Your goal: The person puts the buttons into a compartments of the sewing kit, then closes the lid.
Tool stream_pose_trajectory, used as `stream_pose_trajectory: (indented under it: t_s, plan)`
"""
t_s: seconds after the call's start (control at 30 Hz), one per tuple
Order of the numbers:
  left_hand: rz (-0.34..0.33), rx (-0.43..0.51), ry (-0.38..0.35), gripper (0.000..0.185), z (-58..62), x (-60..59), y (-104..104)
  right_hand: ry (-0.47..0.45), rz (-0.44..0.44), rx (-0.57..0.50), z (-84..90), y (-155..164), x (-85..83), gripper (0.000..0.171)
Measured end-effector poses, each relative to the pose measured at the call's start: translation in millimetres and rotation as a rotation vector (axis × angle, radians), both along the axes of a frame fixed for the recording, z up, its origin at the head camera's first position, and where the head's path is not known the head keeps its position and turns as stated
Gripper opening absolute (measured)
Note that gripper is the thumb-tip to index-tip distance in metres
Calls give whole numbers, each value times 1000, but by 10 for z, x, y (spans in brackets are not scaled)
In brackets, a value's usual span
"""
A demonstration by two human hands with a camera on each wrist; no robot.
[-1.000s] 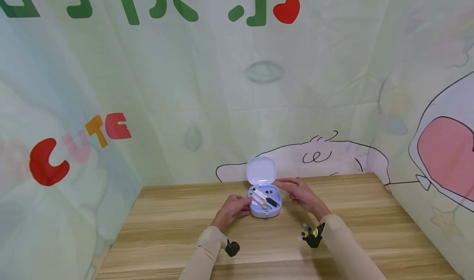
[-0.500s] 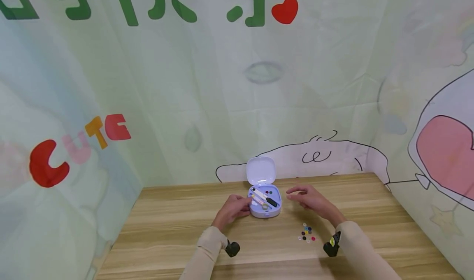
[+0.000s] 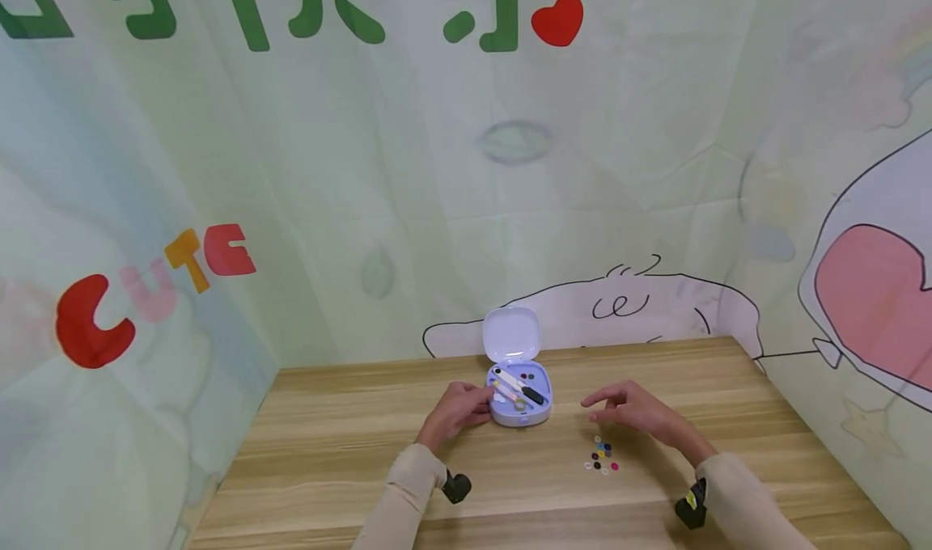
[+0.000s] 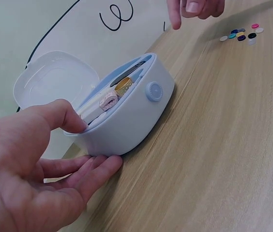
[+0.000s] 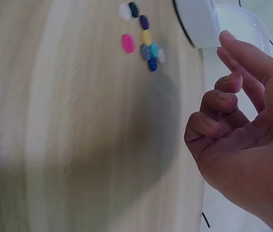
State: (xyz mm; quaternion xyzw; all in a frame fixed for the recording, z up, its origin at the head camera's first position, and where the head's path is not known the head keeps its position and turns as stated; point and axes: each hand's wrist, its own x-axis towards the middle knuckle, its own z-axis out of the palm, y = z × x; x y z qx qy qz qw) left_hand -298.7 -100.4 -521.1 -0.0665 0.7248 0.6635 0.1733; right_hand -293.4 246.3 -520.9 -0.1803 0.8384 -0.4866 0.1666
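A small pale-blue sewing box [image 3: 520, 420] stands on the table with its lid [image 3: 512, 334] raised. My left hand [image 3: 456, 411] holds its left side, the thumb over the rim and the other fingers low against the wall. Inside lie a white tool with a black end [image 3: 535, 396], a tape-like roll with printed marks [image 4: 108, 101], a gold thimble-like ring [image 4: 123, 87] and two small dark discs. Right of the box, my right hand [image 3: 641, 412] hovers without holding anything, index finger extended and the others bent. Several coloured buttons [image 3: 601, 454] lie loosely grouped below it on the wood.
The wooden table [image 3: 349, 453] ends at the back against a printed cloth backdrop [image 3: 408, 170]. The box sits close to that back edge, its lid leaning toward the cloth. More cloth hangs at both sides.
My right hand has moved away from the box's right side, rightward and nearer to me, uncovering the whole group of buttons. The left hand and box stay put.
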Motion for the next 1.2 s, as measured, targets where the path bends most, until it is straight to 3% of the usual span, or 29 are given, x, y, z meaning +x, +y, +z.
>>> stream_pose_trajectory:
  t_s: [0.37,0.63,1.2]
  plan:
    - [-3,12,2,30,-3,-6,-6,118,117,7,-113,42,92,18]
    - [0,-12,-2,29,0,-9,-6,152,171,0,-138,30,113,10]
    - [14,-14,-8,29,-18,-9,5,206,129,105,-182,42,109,3]
